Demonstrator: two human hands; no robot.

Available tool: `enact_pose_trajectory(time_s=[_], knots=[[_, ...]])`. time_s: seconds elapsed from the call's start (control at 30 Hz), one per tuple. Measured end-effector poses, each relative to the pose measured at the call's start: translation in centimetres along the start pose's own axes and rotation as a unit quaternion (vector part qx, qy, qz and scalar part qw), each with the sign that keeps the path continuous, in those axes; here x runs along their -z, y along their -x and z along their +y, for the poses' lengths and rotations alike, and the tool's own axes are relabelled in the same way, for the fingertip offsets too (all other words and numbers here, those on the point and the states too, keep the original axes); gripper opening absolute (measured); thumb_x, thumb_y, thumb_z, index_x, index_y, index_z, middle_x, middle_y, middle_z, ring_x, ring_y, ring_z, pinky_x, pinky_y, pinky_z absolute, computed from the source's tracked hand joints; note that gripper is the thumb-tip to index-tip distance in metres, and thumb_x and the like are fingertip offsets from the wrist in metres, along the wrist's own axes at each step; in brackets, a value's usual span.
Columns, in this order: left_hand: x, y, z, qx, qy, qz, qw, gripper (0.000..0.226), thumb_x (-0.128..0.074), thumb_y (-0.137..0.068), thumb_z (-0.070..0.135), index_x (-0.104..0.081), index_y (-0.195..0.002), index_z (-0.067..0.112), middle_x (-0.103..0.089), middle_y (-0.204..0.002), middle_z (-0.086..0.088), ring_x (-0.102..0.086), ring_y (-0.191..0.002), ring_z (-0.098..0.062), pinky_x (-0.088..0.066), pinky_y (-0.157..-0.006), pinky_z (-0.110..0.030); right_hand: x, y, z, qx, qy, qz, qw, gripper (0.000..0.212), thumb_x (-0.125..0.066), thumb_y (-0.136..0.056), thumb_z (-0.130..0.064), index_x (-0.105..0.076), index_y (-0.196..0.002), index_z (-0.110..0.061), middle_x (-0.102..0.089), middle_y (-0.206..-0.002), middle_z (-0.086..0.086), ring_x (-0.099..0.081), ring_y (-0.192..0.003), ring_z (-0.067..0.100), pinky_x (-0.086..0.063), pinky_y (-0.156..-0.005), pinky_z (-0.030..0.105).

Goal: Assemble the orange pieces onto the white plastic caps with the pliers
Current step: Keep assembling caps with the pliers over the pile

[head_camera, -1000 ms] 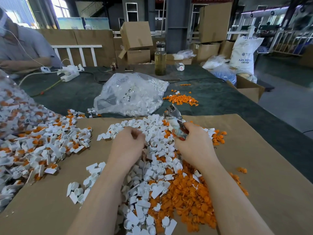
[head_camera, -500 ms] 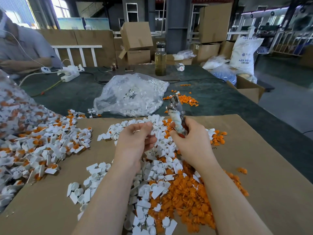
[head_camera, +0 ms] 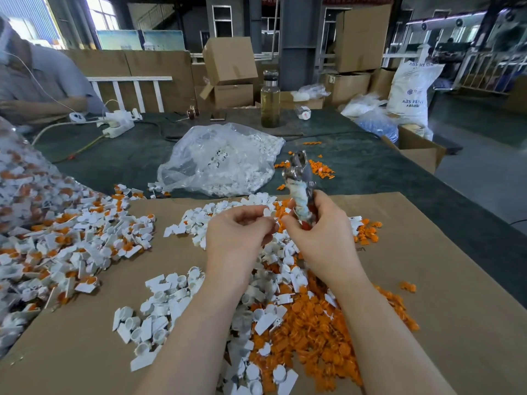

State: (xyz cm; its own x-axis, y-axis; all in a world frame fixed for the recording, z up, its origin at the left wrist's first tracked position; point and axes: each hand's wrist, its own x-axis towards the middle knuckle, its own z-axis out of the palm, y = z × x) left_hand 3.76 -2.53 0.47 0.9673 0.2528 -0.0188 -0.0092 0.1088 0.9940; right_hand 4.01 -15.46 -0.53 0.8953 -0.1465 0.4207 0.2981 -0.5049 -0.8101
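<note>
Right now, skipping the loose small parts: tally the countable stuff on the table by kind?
pliers: 1
clear bag of white caps: 1
glass bottle: 1
white power strip: 1
brown paper sheet: 1
Total: 5

My table (head_camera: 370,172), dark green covering: a brown cardboard sheet (head_camera: 445,280) heaped with white plastic caps (head_camera: 159,323) and orange pieces (head_camera: 313,332), a clear bag of caps (head_camera: 222,163), a glass bottle (head_camera: 270,101), a white power strip (head_camera: 118,125).
</note>
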Motion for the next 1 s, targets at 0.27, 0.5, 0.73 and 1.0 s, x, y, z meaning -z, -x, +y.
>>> enact_pose_trajectory(time_s=[0.27,0.5,0.73,1.0], knots=[[0.0,0.2,0.3,0.030,0.057,-0.023,0.998,0.025,-0.071,-0.078,-0.008,-0.073,-0.096,0.010,-0.076,-0.078,-0.013,-0.076,-0.076,-0.021,-0.060,-0.068,-0.022,-0.1,-0.1,0.1,0.001,0.005,0.003,1.000,0.019,-0.071,-0.086,-0.026,-0.059,-0.100,-0.027,-0.064,-0.082,-0.016,-0.061,-0.078,0.000,-0.045,-0.063,0.016],[0.6,0.0,0.4,0.060,0.093,-0.030,0.993,0.027,-0.072,-0.081,-0.007,-0.066,-0.103,0.007,-0.075,-0.070,-0.009,-0.075,-0.070,-0.018,-0.062,-0.069,-0.026,0.0,-0.1,0.2,-0.009,-0.026,0.020,0.999,0.018,-0.070,-0.086,-0.024,-0.056,-0.092,-0.033,-0.065,-0.080,-0.014,-0.061,-0.076,0.003,-0.051,-0.065,0.023],[0.8,-0.2,0.3,0.058,0.081,-0.020,0.995,0.028,-0.075,-0.081,-0.003,-0.066,-0.105,0.006,-0.076,-0.073,-0.011,-0.075,-0.070,-0.020,-0.062,-0.071,-0.029,0.3,-0.4,0.7,-0.030,-0.014,0.027,0.999,0.012,-0.068,-0.086,-0.024,-0.057,-0.089,-0.029,-0.062,-0.074,-0.009,-0.054,-0.062,0.006,-0.046,-0.058,0.026],[1.1,-0.4,-0.1,0.036,0.011,-0.006,0.999,0.028,-0.076,-0.080,0.000,-0.066,-0.103,0.013,-0.076,-0.075,-0.008,-0.075,-0.072,-0.019,-0.058,-0.063,-0.022,0.2,-0.4,1.3,-0.049,0.137,-0.063,0.987,0.022,-0.066,-0.087,-0.029,-0.048,-0.074,-0.030,-0.055,-0.070,-0.011,-0.053,-0.064,0.007,-0.034,-0.051,0.023]])
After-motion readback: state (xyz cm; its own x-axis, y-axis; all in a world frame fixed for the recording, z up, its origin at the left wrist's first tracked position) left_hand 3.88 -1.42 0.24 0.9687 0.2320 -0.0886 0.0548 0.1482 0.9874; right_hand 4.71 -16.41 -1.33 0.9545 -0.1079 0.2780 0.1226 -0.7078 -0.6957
